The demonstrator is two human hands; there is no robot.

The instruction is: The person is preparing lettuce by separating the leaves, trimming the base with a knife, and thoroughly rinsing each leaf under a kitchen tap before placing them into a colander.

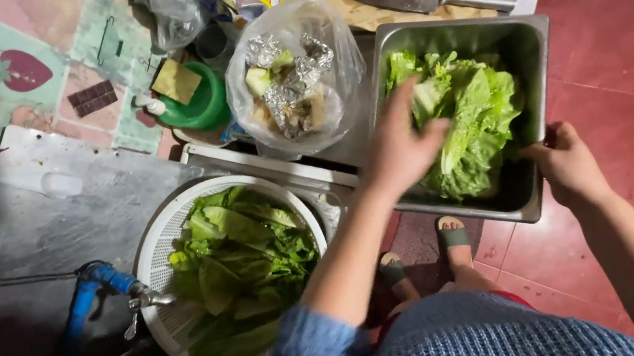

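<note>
Stainless-steel rectangular pan (516, 38) holds pale green lettuce (474, 119); the left hand (403, 145) rests spread open on the leaves, the right hand (567, 163) grips the pan's rim. Just left, a clear plastic bag (294, 74) holds crumpled foil.

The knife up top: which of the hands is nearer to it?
Left. The left hand lies over the lettuce below the knife; the right hand grips the pan's near rim, farther away.
</note>
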